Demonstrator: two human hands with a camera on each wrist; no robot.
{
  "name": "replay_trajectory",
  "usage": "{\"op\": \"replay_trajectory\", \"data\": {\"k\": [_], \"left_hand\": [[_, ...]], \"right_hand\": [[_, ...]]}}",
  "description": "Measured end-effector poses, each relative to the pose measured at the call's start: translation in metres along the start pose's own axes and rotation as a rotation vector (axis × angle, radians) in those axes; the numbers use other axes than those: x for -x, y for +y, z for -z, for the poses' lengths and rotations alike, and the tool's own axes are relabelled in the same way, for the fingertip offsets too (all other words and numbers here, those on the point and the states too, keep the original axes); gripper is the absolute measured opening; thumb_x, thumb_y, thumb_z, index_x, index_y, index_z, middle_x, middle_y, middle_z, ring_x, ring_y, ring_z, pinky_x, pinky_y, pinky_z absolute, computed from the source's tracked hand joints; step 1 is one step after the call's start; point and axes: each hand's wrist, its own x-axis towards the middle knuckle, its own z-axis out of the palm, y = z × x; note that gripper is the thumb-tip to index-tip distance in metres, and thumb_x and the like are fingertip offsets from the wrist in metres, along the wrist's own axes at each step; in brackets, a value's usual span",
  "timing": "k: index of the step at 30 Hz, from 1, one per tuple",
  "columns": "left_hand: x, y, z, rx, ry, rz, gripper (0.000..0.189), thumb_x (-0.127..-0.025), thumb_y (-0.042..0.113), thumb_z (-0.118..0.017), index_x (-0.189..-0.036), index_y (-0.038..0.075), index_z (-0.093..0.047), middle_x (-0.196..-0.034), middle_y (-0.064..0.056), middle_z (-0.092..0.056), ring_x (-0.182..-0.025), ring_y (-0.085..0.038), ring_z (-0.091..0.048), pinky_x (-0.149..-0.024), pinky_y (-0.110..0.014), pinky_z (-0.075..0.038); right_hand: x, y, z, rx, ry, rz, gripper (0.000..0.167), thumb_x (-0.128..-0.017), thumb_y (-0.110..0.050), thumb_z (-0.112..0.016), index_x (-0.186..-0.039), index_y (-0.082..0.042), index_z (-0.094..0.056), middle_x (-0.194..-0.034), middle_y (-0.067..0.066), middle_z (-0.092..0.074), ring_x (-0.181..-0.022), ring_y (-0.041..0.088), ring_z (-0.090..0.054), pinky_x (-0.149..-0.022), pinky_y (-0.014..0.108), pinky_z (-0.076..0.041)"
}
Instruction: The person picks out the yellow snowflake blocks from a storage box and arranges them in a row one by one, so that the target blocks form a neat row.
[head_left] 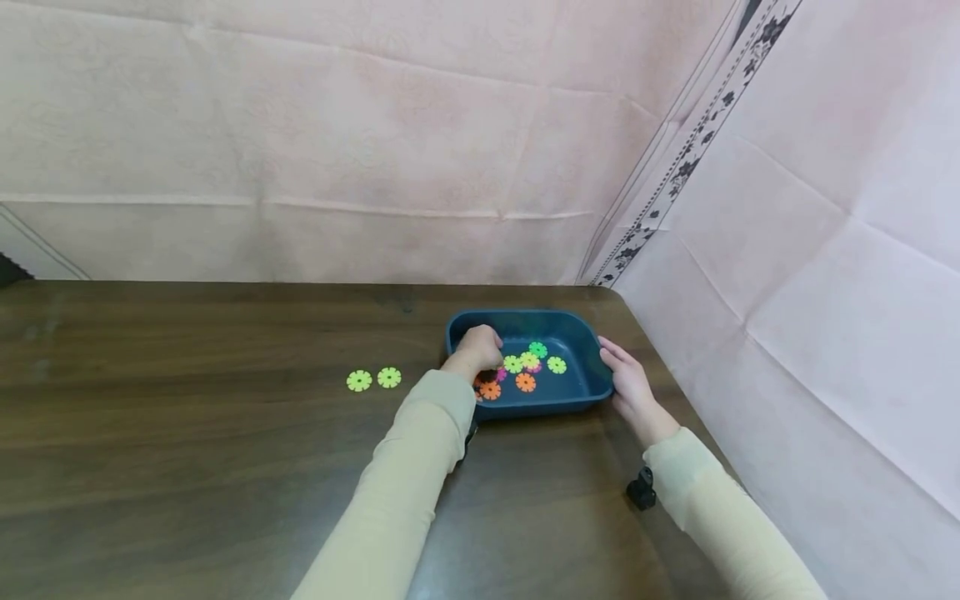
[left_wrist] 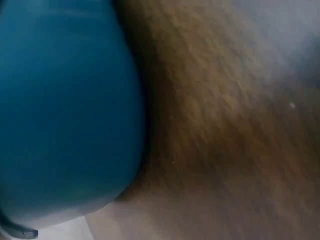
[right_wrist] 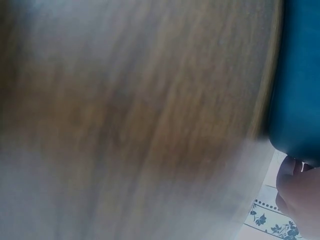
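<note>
Dark blue, the tray (head_left: pixel 551 407) sits near the right edge of the table (head_left: pixel 225 467), its right end gripped by the right hand (head_left: pixel 628 382). From my remote seat I see the left hand (head_left: pixel 475 351) dipped inside, but cannot tell whether its hidden fingertips pinch anything. Two yellow-green discs (head_left: pixel 359 381) lie outside, to the left; more mixed-colour pieces (head_left: pixel 526 382) are inside, so I judge the work early.

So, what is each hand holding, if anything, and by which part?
The right hand holds the blue tray by its right end. Whether the left hand holds anything cannot be told.
</note>
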Motion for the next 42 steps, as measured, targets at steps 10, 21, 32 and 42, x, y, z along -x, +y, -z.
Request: {"op": "replay_trajectory", "data": {"k": [10, 21, 32, 42], "left_hand": [[0.003, 0.000, 0.000, 0.039, 0.038, 0.010, 0.026, -0.091, 0.001, -0.055, -0.114, 0.003, -0.067, -0.120, -0.010, -0.064, -0.112, -0.023, -0.057, -0.097, -0.037, -0.049], [-0.002, 0.003, -0.001, 0.231, 0.059, 0.074, 0.019, -0.087, 0.002, -0.062, -0.105, 0.002, -0.070, -0.113, -0.012, -0.065, -0.072, -0.018, -0.065, -0.061, -0.025, -0.056], [-0.002, 0.008, 0.013, 0.421, -0.012, 0.043, 0.020, -0.084, 0.007, -0.068, -0.103, 0.000, -0.069, -0.108, -0.012, -0.065, -0.077, -0.020, -0.069, -0.069, -0.027, -0.058], [0.013, 0.011, 0.035, 0.534, -0.011, 0.056, 0.023, -0.085, 0.006, -0.067, -0.107, 0.000, -0.068, -0.112, -0.015, -0.062, -0.091, -0.026, -0.068, -0.078, -0.032, -0.057]], "right_hand": [[-0.003, 0.004, 0.000, 0.019, -0.007, 0.022, 0.048, -0.101, -0.018, -0.037, -0.147, -0.011, -0.028, -0.155, 0.006, -0.024, -0.134, 0.016, -0.033, -0.109, 0.025, -0.034], [-0.001, 0.003, 0.000, 0.012, -0.017, 0.009, 0.048, -0.101, -0.019, -0.038, -0.148, -0.011, -0.027, -0.157, 0.004, -0.019, -0.142, 0.018, -0.023, -0.116, 0.031, -0.025], [0.002, -0.001, -0.001, 0.017, -0.017, 0.005, 0.048, -0.101, -0.018, -0.038, -0.147, -0.010, -0.027, -0.157, 0.004, -0.019, -0.143, 0.018, -0.021, -0.117, 0.032, -0.023], [0.003, -0.003, 0.000, 0.013, -0.016, 0.007, 0.049, -0.101, -0.017, -0.039, -0.147, -0.010, -0.027, -0.157, 0.004, -0.017, -0.143, 0.018, -0.019, -0.118, 0.032, -0.022]]}}
